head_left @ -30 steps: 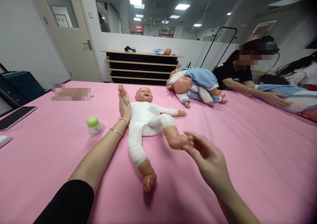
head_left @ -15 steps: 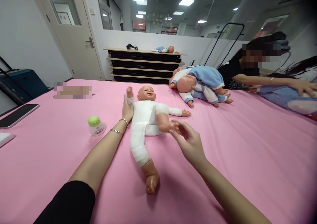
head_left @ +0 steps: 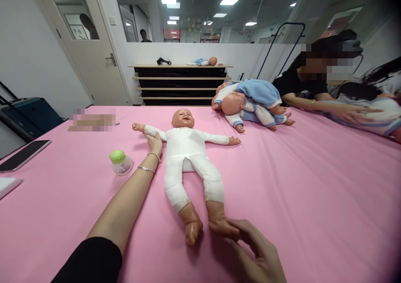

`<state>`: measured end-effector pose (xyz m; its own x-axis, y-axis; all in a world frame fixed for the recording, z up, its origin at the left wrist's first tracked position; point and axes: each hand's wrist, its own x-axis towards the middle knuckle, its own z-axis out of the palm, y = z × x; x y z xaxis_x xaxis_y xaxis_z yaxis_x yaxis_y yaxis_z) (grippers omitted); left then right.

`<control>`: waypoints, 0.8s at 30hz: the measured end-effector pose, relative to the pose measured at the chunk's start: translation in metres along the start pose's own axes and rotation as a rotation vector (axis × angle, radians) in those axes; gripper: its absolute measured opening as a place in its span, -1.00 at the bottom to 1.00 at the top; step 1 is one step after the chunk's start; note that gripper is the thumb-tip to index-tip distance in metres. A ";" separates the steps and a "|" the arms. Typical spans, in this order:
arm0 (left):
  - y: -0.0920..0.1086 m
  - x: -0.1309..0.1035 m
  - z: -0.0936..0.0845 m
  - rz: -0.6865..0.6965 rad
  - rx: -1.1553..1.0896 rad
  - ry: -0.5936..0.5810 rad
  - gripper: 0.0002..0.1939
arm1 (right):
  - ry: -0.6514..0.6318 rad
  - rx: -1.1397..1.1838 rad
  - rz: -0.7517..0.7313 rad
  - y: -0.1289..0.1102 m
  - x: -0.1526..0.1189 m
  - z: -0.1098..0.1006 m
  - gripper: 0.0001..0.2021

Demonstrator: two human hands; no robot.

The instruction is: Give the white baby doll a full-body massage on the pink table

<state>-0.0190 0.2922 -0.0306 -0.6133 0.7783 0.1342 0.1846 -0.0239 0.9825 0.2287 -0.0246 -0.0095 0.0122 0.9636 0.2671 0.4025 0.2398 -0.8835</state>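
A baby doll [head_left: 188,143] with a white cloth body lies on its back, head away from me, arms spread and both legs stretched toward me. My left hand [head_left: 154,143] is closed around its outstretched arm on the left side, the fingertips partly hidden there. At the near end, my right hand [head_left: 258,249] holds the toes of the right-side foot [head_left: 221,222] between thumb and fingers. The other foot [head_left: 192,224] rests on the pink cover with no hand on it. Left of my left forearm stands a small jar [head_left: 121,164] with a green lid.
Several dolls in blue and white clothes [head_left: 257,99] are piled at the back right. Beyond them a co-worker [head_left: 300,82] reaches over another doll. A phone [head_left: 25,155] and a white object [head_left: 8,187] lie at the left edge of the pink-covered table [head_left: 297,199].
The right-side leg, raised and bent before, now lies stretched down with my right hand at its foot. The left-side arm has gone from upright to out sideways, my left hand with it.
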 end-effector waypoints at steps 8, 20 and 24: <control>0.007 -0.012 -0.001 0.447 0.327 -0.104 -0.26 | 0.053 -0.194 -0.183 -0.045 0.099 -0.034 -0.77; 0.001 -0.008 0.001 0.684 0.515 -0.351 -0.39 | 0.029 -0.099 -0.242 -0.032 0.204 0.019 -0.78; -0.005 0.002 -0.002 0.253 0.131 -0.258 -0.25 | -0.002 -0.114 -0.278 -0.045 0.141 0.001 -0.83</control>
<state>-0.0228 0.2929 -0.0345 -0.3252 0.8908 0.3174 0.4125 -0.1684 0.8952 0.2117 0.1003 0.0673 -0.1148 0.8629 0.4922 0.4901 0.4802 -0.7275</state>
